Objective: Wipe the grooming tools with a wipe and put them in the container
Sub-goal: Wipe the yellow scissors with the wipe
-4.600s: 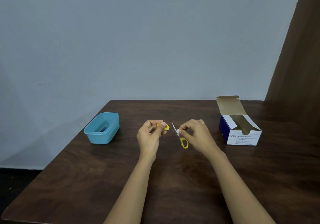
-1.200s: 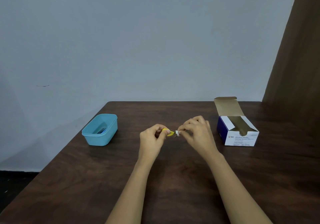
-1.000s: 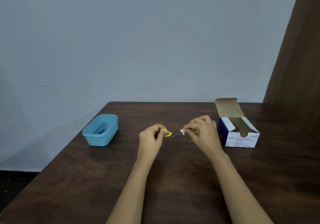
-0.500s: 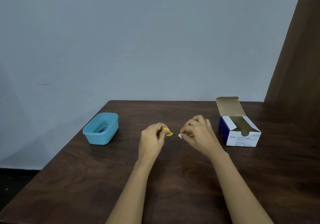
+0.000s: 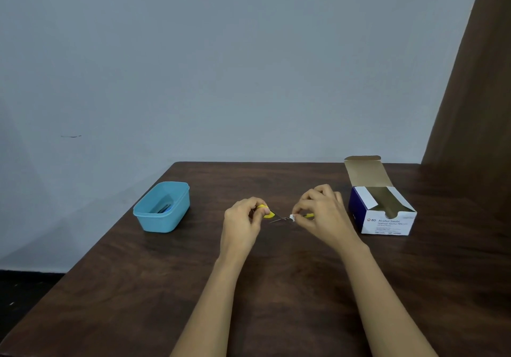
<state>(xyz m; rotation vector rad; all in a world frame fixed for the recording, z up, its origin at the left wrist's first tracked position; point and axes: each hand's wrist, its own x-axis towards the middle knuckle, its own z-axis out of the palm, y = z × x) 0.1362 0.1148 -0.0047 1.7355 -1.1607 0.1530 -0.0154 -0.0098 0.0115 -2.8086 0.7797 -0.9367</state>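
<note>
— On the table (image 5: 290, 287), where did things lie?
— Tub (image 5: 161, 207) far left. My left hand (image 5: 242, 221) pinched a yellow handle. The scissors (image 5: 278, 218) ran sideways between my hands, and my right hand (image 5: 322, 214) pinched the wipe (image 5: 292, 217) on a blade. Left was nearer the tub.

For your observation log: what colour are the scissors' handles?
Yellow scissor handles, clearest in the head view.

The left hand (image 5: 243, 225) hides most of the scissors (image 5: 269, 214), and the right hand (image 5: 322, 214) most of the wipe (image 5: 292, 216). At nine o'clock, the contents of the container (image 5: 166, 222) are too blurred to name.
</note>
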